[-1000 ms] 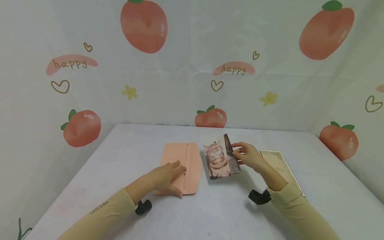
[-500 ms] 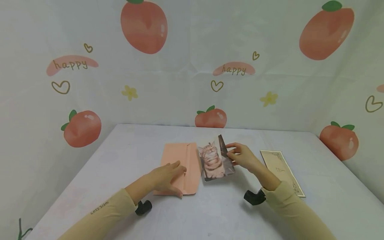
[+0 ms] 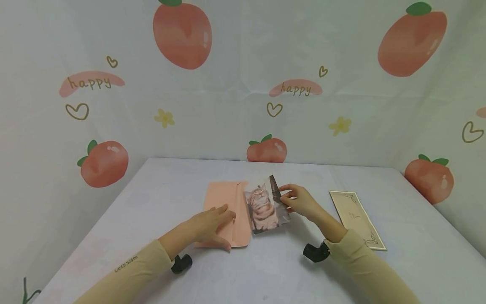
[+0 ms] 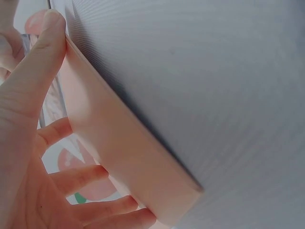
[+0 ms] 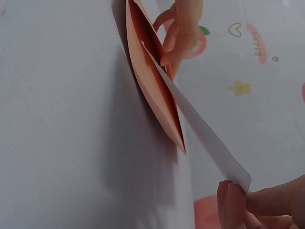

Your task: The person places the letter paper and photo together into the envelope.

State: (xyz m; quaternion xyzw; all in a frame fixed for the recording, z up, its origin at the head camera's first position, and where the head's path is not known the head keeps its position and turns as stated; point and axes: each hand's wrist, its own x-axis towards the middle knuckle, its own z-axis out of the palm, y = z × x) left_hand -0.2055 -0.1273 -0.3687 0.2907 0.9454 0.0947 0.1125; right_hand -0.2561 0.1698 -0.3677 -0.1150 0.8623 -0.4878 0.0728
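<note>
- The rectangular paper card printed with a ginger cat (image 3: 263, 211) tilts at the gaping mouth (image 5: 170, 107) of the flat peach paper envelope (image 3: 218, 196); how far its leading edge reaches inside is hard to tell.
- The right hand (image 3: 301, 203) pinches the card's outer edge between thumb and fingers; a light pinch should do, as squeezing could bow it.
- The left hand (image 3: 213, 223) rests on the envelope, fingers extended rather than gripping; steady pressure there should stop it sliding.
- Best square the card to the mouth and level it, so no corner snags the lip, then push gently.
</note>
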